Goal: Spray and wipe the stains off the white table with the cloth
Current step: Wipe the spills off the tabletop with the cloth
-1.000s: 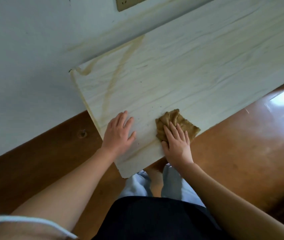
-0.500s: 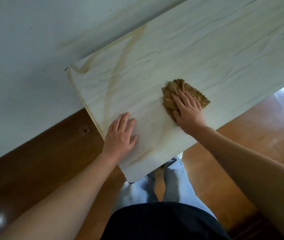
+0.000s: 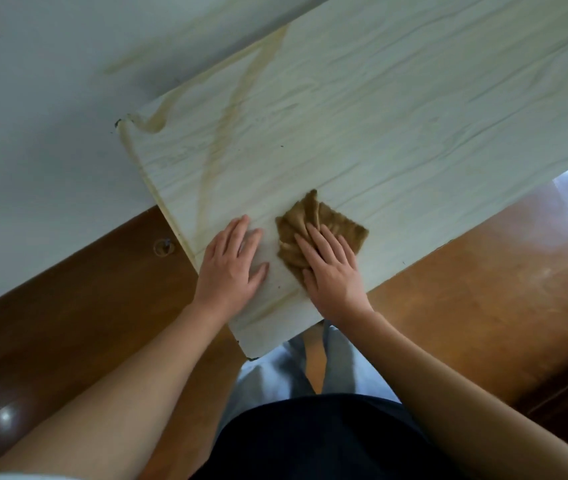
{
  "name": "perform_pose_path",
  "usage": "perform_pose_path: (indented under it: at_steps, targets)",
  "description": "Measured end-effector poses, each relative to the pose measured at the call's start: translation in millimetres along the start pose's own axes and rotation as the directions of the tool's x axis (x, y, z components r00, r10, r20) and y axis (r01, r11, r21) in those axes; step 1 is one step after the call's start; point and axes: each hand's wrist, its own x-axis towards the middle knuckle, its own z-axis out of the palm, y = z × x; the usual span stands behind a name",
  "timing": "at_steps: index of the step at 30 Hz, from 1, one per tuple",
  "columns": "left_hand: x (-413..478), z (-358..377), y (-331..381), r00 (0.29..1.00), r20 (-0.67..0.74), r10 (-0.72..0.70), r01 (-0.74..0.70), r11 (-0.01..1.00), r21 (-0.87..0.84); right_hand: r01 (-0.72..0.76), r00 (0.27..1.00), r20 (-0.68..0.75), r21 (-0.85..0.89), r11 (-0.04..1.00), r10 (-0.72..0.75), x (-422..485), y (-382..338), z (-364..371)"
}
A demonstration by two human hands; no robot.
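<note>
The white table (image 3: 396, 126) has a wood-grain top that runs diagonally from the near corner to the upper right. Yellow-brown stain streaks (image 3: 230, 116) cross its left part and edge the far left corner. A crumpled brown cloth (image 3: 313, 223) lies near the table's front corner. My right hand (image 3: 331, 268) presses flat on the cloth, fingers spread over its near half. My left hand (image 3: 230, 268) rests flat on the bare table just left of the cloth, holding nothing. No spray bottle is in view.
A white wall (image 3: 43, 109) with a faint stain stands behind the table on the left. Brown wooden floor (image 3: 476, 282) lies below and to the right, with a glare patch at the far right. My legs and dark clothing (image 3: 310, 438) are under the near corner.
My right hand has pulled the cloth back from farther up the table toward the near corner, close beside my left hand. The left hand has stayed flat in place.
</note>
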Motion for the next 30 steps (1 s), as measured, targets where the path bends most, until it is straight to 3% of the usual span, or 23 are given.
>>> perform_pose_path:
  at_steps: [5, 11, 19, 26, 30]
  targets:
    - [-0.1, -1.1, 3.9, 1.0, -0.002, -0.017, 0.017, 1.0, -0.015, 0.02, 1.0, -0.02, -0.069, 0.997, -0.022, -1.4, 83.5, -32.9]
    - [1.5, -1.7, 13.0, 0.997, 0.001, -0.072, 0.072, 0.997, -0.035, -0.289, 0.956, -0.071, -0.07, 0.955, 0.285, 77.1, 182.8, -84.9]
    - [4.3, 3.3, 37.5, 0.98, -0.051, -0.193, 0.189, 0.979, -0.078, -0.372, 0.921, -0.119, 0.002, 0.928, 0.37, 60.0, 169.9, -76.2]
    - [3.7, 1.8, 40.0, 0.98, -0.042, -0.193, 0.19, 0.98, -0.065, -0.103, 0.994, -0.026, 0.06, 0.993, 0.105, -63.7, 80.3, -24.2]
    - [3.9, 0.2, 41.4, 0.981, -0.034, -0.19, 0.188, 0.981, -0.05, 0.109, 0.992, 0.07, -0.012, 0.994, -0.108, -81.6, 91.3, -25.4]
